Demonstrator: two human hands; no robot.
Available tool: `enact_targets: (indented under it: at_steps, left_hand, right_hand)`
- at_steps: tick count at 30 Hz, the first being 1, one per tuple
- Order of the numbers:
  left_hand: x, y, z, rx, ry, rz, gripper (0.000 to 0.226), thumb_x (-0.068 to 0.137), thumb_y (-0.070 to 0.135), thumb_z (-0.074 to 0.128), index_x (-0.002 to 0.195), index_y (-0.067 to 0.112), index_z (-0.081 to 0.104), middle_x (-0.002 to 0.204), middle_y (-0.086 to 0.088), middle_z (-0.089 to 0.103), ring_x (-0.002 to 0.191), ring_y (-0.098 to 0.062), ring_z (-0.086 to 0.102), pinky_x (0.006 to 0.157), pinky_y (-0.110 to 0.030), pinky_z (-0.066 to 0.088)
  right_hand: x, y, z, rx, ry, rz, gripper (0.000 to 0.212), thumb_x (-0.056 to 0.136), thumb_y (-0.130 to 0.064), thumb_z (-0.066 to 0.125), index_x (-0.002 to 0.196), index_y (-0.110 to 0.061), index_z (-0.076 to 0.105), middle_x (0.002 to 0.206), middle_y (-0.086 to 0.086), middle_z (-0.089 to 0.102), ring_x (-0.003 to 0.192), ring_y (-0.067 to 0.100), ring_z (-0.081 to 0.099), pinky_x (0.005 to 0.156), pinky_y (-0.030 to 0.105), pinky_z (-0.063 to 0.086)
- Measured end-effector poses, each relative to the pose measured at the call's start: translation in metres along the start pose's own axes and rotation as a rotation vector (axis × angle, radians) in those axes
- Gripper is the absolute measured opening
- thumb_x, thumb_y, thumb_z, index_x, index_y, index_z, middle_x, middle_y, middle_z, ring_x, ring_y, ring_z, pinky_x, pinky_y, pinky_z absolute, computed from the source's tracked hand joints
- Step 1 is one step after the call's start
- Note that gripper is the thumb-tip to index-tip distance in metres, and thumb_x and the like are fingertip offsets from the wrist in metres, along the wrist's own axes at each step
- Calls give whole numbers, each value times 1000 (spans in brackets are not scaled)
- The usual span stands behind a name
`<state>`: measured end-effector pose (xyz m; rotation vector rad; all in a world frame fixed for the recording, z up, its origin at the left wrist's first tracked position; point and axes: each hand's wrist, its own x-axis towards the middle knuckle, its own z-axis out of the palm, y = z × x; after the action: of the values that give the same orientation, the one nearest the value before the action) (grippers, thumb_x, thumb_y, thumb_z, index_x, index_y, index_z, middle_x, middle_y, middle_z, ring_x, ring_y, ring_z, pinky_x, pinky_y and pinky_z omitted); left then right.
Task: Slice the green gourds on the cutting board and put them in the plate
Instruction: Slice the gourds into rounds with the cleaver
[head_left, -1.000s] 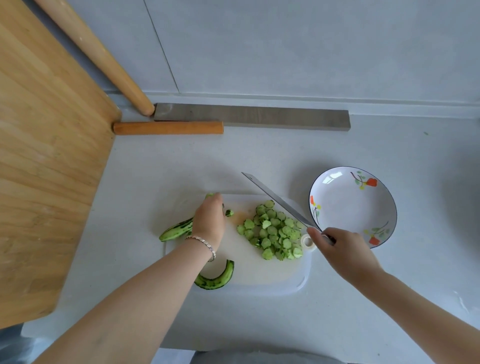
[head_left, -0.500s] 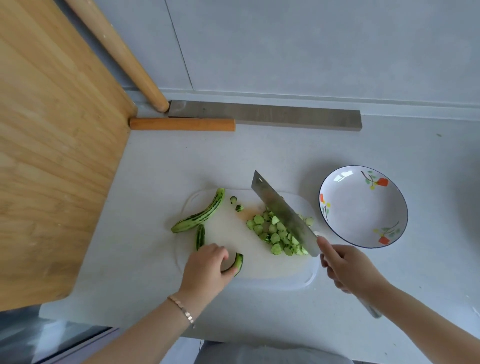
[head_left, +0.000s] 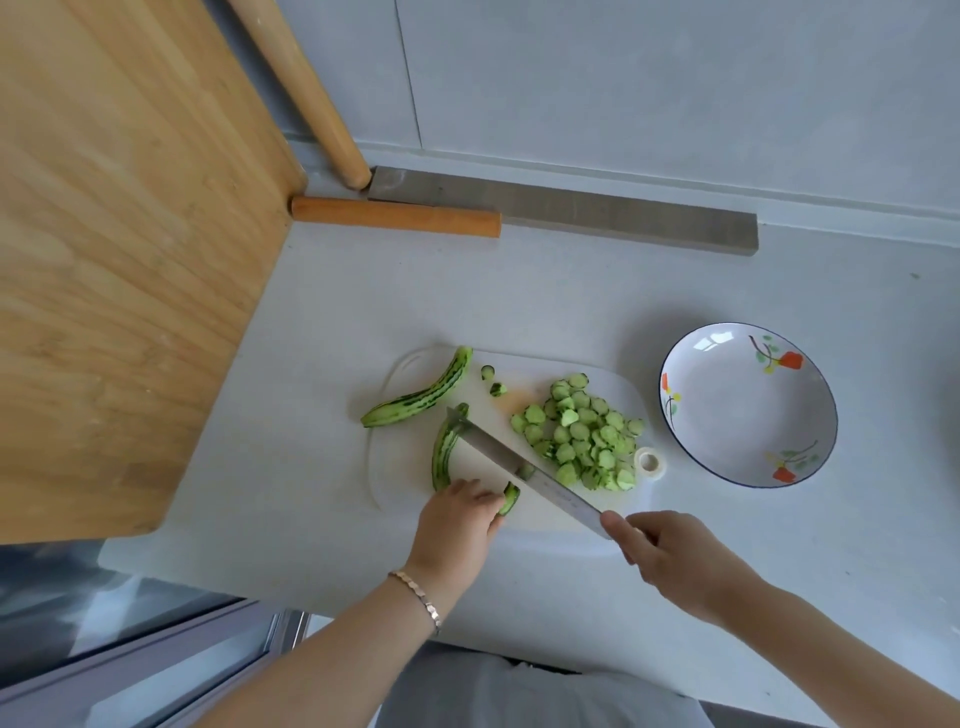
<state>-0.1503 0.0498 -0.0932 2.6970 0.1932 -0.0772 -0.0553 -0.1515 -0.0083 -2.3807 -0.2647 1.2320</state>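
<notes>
A white cutting board (head_left: 519, 379) lies on the pale counter. One striped green gourd (head_left: 421, 397) rests across its far left corner. A second curved gourd (head_left: 444, 452) lies on the board's left side, and my left hand (head_left: 457, 514) holds its near end, fingers curled over it. My right hand (head_left: 670, 558) grips the handle of a knife (head_left: 524, 473) whose blade slants across the board, its tip touching the curved gourd's far end. A heap of gourd slices (head_left: 582, 431) sits on the board's right half. The flowered plate (head_left: 748, 405) stands to the right with nothing in it.
A large wooden board (head_left: 119, 249) fills the left side. A wooden rolling pin (head_left: 306, 88) leans on the wall, with a shorter wooden stick (head_left: 395, 215) and a grey metal bar (head_left: 571, 210) along the wall's foot. A small white ring (head_left: 648, 460) lies by the board.
The knife swung from over the slice heap to the left, its tip now on the curved gourd. My left hand stayed at that gourd's near end. The camera view shifted.
</notes>
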Motion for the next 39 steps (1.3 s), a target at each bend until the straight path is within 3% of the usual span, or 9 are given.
enact_targets:
  at_steps: [6,12,29,31,35,39]
  left_hand:
    - [-3,5,5,12,80,33,28,45,1,87,65,10,70,63,0,60,54,-19,57,44,-18,42]
    - [-3,9,6,-9,118,-5,27,49,3,87,70,10,72,65,-1,61,57,-20,59,45,-20,45]
    - [-1,13,6,-51,106,-46,26,49,3,88,69,11,73,66,0,63,58,-20,60,45,-19,47]
    - [-2,10,7,-68,113,-54,27,51,2,86,73,11,74,67,0,64,60,-20,61,48,-20,48]
    - [-2,6,8,-86,106,-53,28,54,0,83,79,10,74,70,-2,64,62,-23,60,53,-25,51]
    - [0,8,5,-85,102,-25,29,52,-3,84,76,8,74,71,-1,65,62,-21,62,50,-21,50]
  right_hand:
    - [-3,0,-2,-113,-10,-31,54,89,-59,38,64,-11,34,62,4,35,53,15,27,53,26,25]
    - [-4,2,1,-66,-37,5,52,90,-58,38,67,-10,38,59,2,34,48,13,25,52,26,26]
    - [3,21,22,-92,34,-59,54,92,-53,41,57,-15,24,50,-4,25,45,10,22,48,22,22]
    - [5,26,28,-43,35,-42,53,91,-52,42,58,-14,28,50,-4,27,44,9,22,48,21,22]
    - [8,30,26,329,-23,114,50,89,-54,44,62,-12,40,46,-4,33,38,10,26,41,20,25]
    - [6,29,13,277,-36,75,51,89,-57,42,61,-13,42,43,-7,34,39,11,29,43,21,27]
